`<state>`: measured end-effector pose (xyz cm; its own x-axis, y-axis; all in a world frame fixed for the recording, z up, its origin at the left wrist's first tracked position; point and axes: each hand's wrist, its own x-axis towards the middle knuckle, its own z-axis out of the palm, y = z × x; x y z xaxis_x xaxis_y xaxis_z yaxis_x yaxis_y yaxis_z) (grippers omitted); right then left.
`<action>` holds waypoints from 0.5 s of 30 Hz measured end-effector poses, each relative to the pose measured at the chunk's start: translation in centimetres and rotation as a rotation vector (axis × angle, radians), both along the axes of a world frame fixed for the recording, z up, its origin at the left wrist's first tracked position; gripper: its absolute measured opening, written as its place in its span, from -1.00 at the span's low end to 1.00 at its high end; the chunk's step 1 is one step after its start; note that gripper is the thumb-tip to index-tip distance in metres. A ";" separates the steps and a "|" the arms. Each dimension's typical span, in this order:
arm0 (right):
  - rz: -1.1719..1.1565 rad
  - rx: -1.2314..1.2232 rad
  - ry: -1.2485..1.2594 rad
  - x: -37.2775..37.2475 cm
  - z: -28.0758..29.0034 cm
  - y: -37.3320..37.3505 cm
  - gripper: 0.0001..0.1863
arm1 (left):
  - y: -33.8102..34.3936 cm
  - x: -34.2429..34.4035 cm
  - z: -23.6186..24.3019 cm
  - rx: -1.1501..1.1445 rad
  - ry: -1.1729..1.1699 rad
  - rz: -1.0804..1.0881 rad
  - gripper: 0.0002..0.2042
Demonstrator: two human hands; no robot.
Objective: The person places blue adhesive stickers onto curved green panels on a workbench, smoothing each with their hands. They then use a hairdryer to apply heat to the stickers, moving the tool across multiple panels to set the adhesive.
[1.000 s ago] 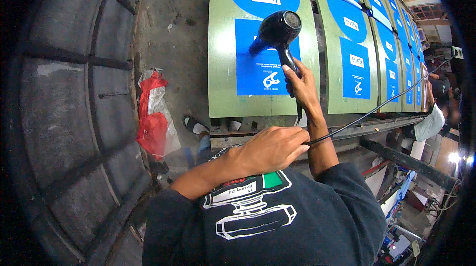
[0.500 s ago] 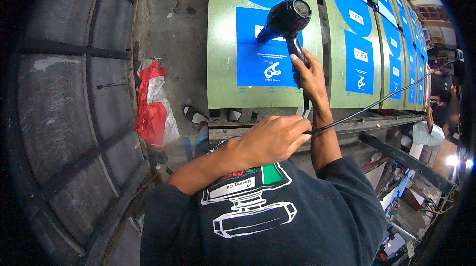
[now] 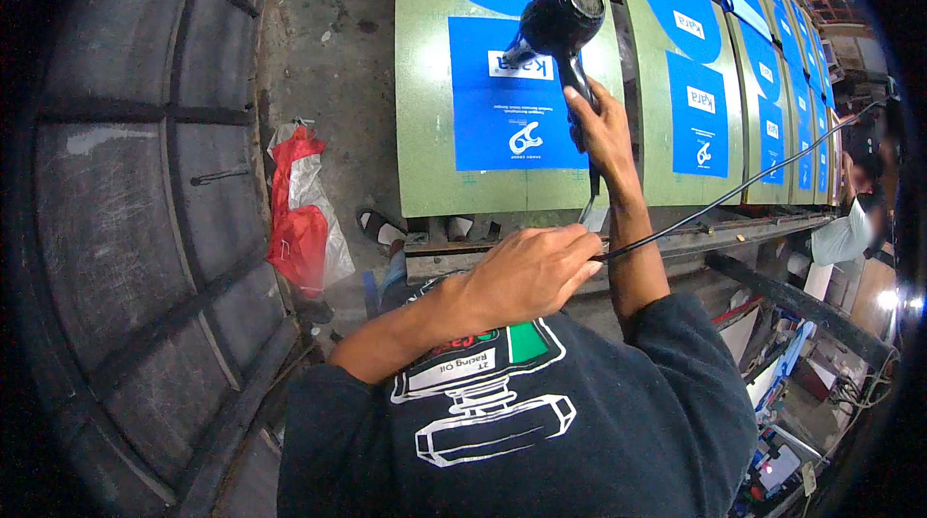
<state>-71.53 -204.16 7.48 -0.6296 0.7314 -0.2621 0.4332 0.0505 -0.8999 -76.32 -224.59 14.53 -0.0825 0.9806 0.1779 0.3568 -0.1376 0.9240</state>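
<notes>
My right hand point(image 3: 603, 132) is wrapped round the handle of a black hair dryer point(image 3: 560, 21). Its nozzle tilts down over a blue printed sheet point(image 3: 492, 127) lying on a green panel point(image 3: 425, 112). In front of my chest, my left hand point(image 3: 541, 272) is closed with fingertips pinched on a black cord point(image 3: 705, 216), which runs off to the far right. A thin silvery piece point(image 3: 588, 210) shows just above those fingertips; I cannot make out what it is or whether I hold it.
More green panels point(image 3: 659, 122) with blue sheets stand in a row to the right, on a dark metal rail point(image 3: 676, 240). A red and white plastic bag point(image 3: 301, 219) lies on the floor at left, beside a dark panelled wall point(image 3: 111, 248). Another person's pale sleeve point(image 3: 842, 238) shows at far right.
The hair dryer has risen slightly in view, and its nozzle now points over the upper part of the blue sheet. Both hands keep their grip. The whole scene has shifted a little.
</notes>
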 end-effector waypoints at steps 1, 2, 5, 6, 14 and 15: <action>-0.014 0.001 0.000 -0.3 -0.3 0.5 -0.51 | 0.0 0.1 0.0 0.006 0.017 0.010 -0.85; -0.012 -0.002 0.003 -0.4 -0.2 0.6 -0.51 | 0.1 0.0 0.1 0.003 0.029 0.009 -0.85; -0.016 -0.029 -0.019 0.0 0.8 -0.1 -0.49 | 0.2 -0.5 0.1 -0.005 0.038 0.006 -0.85; -0.011 -0.031 -0.035 0.5 0.9 -0.4 -0.49 | 0.3 -0.6 0.1 -0.010 0.024 0.005 -0.85; -0.037 -0.013 -0.016 0.9 0.0 0.9 -0.49 | 0.5 -0.1 0.3 -0.033 0.029 -0.043 -0.84; -0.041 0.007 -0.026 0.8 -0.1 1.0 -0.49 | 0.5 -0.1 0.3 -0.031 0.036 -0.041 -0.84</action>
<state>-70.69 -203.15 7.38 -0.5920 0.7582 -0.2733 0.4587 0.0381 -0.8878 -76.44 -224.05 14.82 -0.0360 0.9881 0.1495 0.3844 -0.1244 0.9148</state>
